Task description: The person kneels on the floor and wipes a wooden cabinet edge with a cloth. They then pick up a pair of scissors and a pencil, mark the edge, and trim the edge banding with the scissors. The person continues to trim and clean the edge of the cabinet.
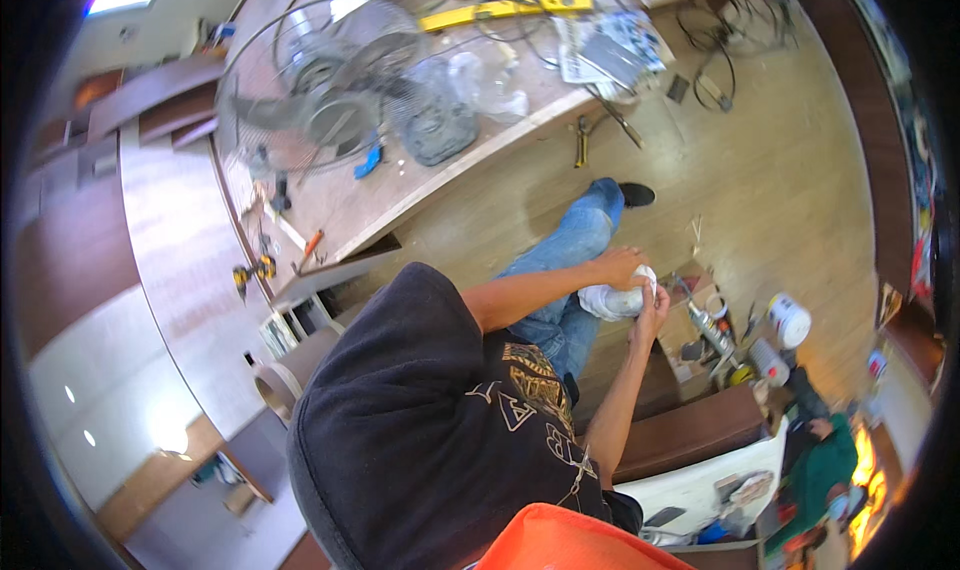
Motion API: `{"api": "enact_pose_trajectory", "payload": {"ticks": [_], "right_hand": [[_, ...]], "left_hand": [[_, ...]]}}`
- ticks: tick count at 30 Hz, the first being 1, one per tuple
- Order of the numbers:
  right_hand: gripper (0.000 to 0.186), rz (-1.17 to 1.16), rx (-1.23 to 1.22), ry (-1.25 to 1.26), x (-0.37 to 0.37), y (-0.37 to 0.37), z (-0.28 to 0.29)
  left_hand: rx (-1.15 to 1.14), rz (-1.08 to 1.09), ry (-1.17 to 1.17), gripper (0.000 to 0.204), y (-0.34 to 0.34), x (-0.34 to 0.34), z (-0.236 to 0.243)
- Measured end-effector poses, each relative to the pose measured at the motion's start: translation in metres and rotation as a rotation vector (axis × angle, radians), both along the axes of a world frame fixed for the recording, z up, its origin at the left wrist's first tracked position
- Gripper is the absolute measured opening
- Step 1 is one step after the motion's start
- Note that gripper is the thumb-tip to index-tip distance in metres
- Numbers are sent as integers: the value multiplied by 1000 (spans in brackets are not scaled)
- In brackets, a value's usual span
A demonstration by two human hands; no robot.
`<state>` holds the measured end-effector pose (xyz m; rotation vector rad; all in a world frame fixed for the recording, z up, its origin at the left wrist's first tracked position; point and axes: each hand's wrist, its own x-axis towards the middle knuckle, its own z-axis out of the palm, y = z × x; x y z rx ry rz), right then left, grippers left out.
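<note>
Near the centre-right, over my jeans-clad legs [565, 250], my left hand [618, 268] has its fingers closed on the upper part of a white crumpled bundle [610, 302], which looks like a plastic bag or cloth. My right hand [650, 315] pinches the same bundle at its right edge, just below the left hand. What is inside the bundle cannot be made out. A caulking gun [712, 330] lies on the floor just right of my hands.
A workbench [420, 185] ahead holds a fan [325, 110], a yellow level [500, 8] and clutter. A drill [255, 272] sits at its left. Right are a white bucket [790, 320], a brown board [690, 430], cables [730, 45] and another person in green [820, 480].
</note>
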<state>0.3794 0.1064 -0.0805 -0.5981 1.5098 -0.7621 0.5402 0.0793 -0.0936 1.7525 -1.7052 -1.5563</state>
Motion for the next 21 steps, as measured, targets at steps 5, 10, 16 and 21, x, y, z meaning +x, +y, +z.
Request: {"api": "enact_pose_trajectory", "payload": {"ticks": [5, 10, 16, 21], "right_hand": [[27, 119, -21, -77, 30, 21, 34], [25, 269, 113, -105, 51, 40, 25], [25, 424, -37, 317, 41, 55, 4], [20, 432, -43, 439, 65, 82, 10]], "left_hand": [[-48, 233, 181, 57, 66, 25, -11], [-19, 277, 140, 46, 100, 84, 52], [51, 298, 31, 45, 129, 151, 69], [40, 333, 52, 40, 160, 213, 13]]}}
